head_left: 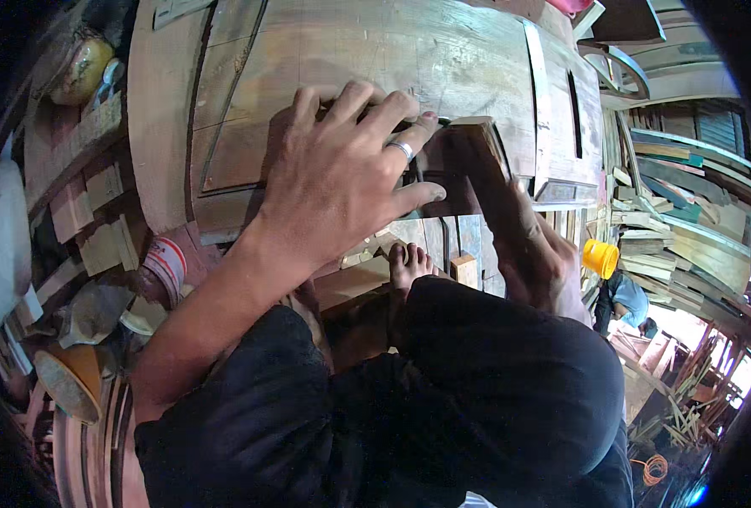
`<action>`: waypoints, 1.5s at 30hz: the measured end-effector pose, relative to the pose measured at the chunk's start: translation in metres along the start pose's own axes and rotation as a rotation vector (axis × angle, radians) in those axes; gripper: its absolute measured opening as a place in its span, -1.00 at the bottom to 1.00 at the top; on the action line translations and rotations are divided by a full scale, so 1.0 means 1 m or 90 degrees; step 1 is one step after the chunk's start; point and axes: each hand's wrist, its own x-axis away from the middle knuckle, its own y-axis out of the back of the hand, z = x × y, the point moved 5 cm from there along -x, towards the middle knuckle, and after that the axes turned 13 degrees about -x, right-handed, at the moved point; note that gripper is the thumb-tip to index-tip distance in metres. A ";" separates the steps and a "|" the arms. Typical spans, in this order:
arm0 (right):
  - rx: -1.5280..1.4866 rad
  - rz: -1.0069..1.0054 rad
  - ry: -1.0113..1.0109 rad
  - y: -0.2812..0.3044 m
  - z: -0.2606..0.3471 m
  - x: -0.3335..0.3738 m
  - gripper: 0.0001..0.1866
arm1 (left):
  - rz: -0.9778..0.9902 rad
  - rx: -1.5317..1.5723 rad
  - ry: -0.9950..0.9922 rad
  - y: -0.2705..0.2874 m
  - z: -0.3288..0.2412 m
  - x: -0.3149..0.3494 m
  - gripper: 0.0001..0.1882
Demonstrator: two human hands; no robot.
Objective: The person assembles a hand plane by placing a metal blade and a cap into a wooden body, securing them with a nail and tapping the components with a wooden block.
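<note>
My left hand, with a ring on one finger, reaches over the near part of a wooden bench top. Its fingers are spread and slightly bent, the thumb well apart, and nothing shows in its grasp. Beside its fingertips, to the right, a long brown wooden block stands tilted. My right hand is wrapped round the lower part of this block, its fingers mostly hidden. A dark shape between thumb and block is too shadowed to make out.
At the left lie wood offcuts, a red-and-white-banded container and an orange funnel-shaped vessel. Stacked boards and a yellow bucket are at the right, where a person in blue bends down. My bare foot is below the bench edge.
</note>
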 end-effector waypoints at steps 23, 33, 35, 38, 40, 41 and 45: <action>-0.071 0.039 0.000 0.009 -0.009 0.004 0.01 | 0.007 0.009 0.051 0.002 -0.008 -0.003 -0.41; -0.104 0.020 0.010 0.006 -0.007 -0.017 -0.03 | 0.008 0.013 0.068 0.006 -0.009 -0.002 -0.40; -0.142 0.011 -0.045 0.005 0.001 -0.007 -0.04 | 0.014 0.012 0.066 0.004 -0.010 -0.002 -0.40; -0.106 -0.008 0.015 -0.004 -0.009 -0.030 -0.07 | 0.022 0.002 0.060 0.003 -0.009 0.001 -0.39; -0.108 0.005 0.037 -0.008 -0.006 -0.052 -0.09 | 0.053 -0.010 0.077 0.001 -0.004 0.005 -0.39; -0.118 -0.006 0.039 -0.007 -0.006 -0.052 -0.10 | 0.031 -0.006 0.075 0.002 -0.004 0.003 -0.40; -0.097 -0.012 0.009 0.009 0.001 -0.005 -0.11 | 0.000 -0.001 0.072 0.002 -0.009 -0.005 -0.40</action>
